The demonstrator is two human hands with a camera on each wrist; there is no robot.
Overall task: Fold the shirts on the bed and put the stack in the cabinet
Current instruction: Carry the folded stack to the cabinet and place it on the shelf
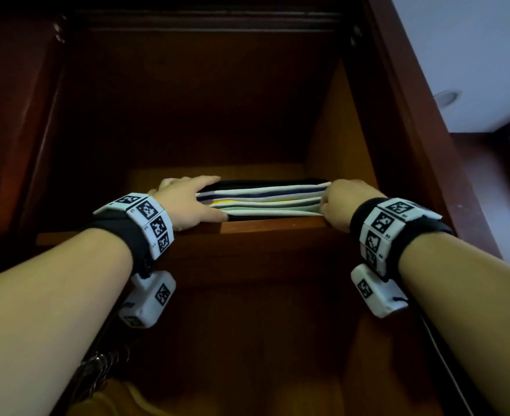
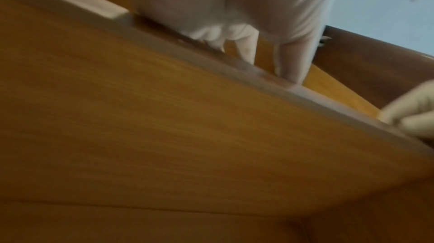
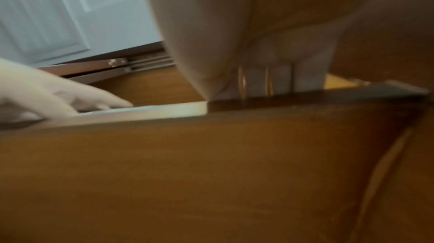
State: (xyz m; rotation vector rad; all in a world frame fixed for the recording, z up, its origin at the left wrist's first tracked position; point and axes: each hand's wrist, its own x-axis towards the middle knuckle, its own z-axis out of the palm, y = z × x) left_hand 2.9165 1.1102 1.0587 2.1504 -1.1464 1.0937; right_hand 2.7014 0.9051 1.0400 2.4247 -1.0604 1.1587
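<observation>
Stack [image 1: 262,199] of folded shirts lies on cabinet shelf [image 1: 265,226], near its front edge | left hand [image 1: 187,202] spread flat against left end | right hand [image 1: 347,202] curled at right end, grip unclear | folding looks done; only letting go is left

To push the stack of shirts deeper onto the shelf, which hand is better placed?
Left, probably: the left hand lies flat against the stack of shirts on the shelf. The right hand is curled at its end.

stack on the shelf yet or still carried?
On the shelf: the stack rests on the shelf board, left hand and right hand at its ends.
</observation>
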